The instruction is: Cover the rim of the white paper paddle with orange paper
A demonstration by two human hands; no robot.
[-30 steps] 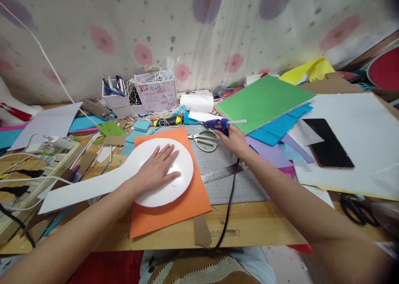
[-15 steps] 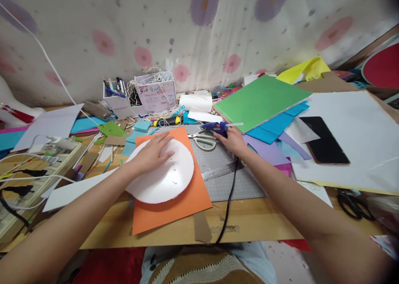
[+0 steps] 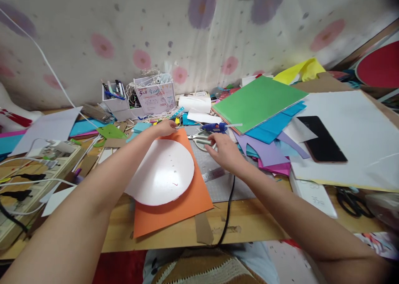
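Observation:
My left hand (image 3: 166,128) is at the far edge of the orange sheet (image 3: 196,192), its fingers bent together over a black-and-yellow cutter (image 3: 177,121). Whether they grip the cutter is hidden. Beneath my left forearm, a white round disc (image 3: 165,171) with a small red mark lies on the orange sheet. My right hand (image 3: 226,151) hovers with loosely bent, parted fingers beside the pale-handled scissors (image 3: 199,139), apparently holding nothing. Just beyond it, a blue glue gun (image 3: 215,127) with a clear glue stick rests on the grey cutting mat (image 3: 215,188).
A green sheet (image 3: 258,103) tops coloured papers at the right, near a black phone (image 3: 322,138) on a white board (image 3: 358,138). Black scissors (image 3: 353,203) lie at the front right. Power strips (image 3: 62,159) with cables stand left. A white pen box (image 3: 115,103) is behind.
My left hand has left the disc and moved away from me to the cutter. My right hand has let go of the glue gun and drawn back slightly towards me.

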